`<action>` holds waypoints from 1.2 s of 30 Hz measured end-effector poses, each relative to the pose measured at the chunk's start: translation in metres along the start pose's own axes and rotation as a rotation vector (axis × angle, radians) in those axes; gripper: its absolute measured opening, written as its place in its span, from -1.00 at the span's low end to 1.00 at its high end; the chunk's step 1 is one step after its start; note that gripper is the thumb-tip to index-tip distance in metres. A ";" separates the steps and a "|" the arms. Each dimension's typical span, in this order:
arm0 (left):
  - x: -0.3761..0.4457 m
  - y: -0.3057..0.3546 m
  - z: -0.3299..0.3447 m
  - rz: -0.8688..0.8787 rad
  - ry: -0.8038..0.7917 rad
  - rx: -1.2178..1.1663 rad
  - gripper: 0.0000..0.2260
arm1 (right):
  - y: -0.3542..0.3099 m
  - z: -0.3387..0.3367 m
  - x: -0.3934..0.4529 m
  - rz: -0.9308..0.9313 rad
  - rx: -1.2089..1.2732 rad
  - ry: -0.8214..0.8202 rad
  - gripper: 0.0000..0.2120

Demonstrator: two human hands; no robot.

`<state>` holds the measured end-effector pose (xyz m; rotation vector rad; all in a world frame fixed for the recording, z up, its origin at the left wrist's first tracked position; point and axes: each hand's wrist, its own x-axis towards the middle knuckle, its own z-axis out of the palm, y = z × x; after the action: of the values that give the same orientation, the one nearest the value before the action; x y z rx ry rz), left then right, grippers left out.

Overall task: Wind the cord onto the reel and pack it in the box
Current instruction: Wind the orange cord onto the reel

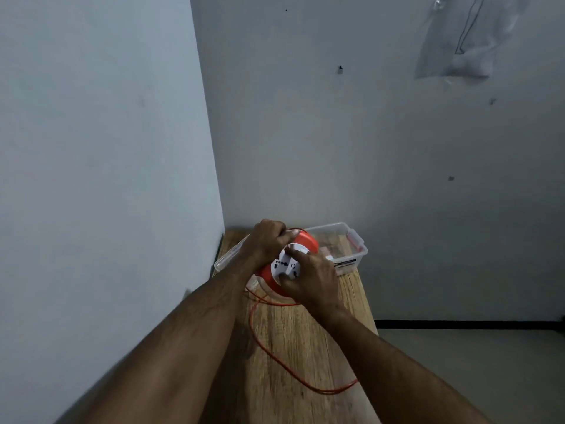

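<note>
An orange cord reel (307,243) with a white socket face (286,264) is held tilted above the far end of the wooden table (305,338). My left hand (267,238) grips its upper left rim. My right hand (312,281) holds the lower right side, with a finger lying on the white face. Loose orange cord (284,362) trails from under the reel in loops toward the table's right edge. A clear plastic box (351,243) stands just behind the reel against the wall.
A clear lid (227,255) lies at the table's far left, partly hidden by my left arm. Walls close in on the left and behind. The floor (474,377) drops away past the table's right edge.
</note>
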<state>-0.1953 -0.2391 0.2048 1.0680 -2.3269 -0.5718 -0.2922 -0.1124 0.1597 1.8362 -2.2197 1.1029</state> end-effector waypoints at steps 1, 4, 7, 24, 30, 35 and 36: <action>0.001 0.000 0.001 -0.003 0.010 -0.005 -0.61 | -0.005 0.002 -0.001 0.088 0.049 0.040 -0.46; 0.002 0.003 0.002 0.003 0.028 0.032 -0.62 | -0.022 0.006 -0.002 0.354 0.229 0.154 -0.44; 0.002 0.003 0.003 0.020 0.015 0.074 -0.59 | -0.036 0.010 -0.002 0.622 0.424 0.192 -0.39; 0.003 -0.008 0.000 0.010 -0.031 0.019 -0.61 | 0.002 -0.001 -0.007 -0.355 -0.426 -0.211 -0.19; -0.001 -0.005 0.000 0.005 -0.049 0.025 -0.66 | 0.007 -0.003 0.002 -0.370 -0.414 -0.266 -0.19; -0.002 0.000 0.000 0.020 -0.063 0.067 -0.65 | 0.006 -0.006 0.005 -0.334 -0.266 -0.195 -0.37; -0.001 0.000 -0.001 0.021 -0.066 0.060 -0.64 | 0.003 -0.006 0.005 -0.296 -0.225 -0.171 -0.42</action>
<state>-0.1938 -0.2382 0.2052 1.0654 -2.4237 -0.5393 -0.2991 -0.1129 0.1649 2.1327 -1.9651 0.6412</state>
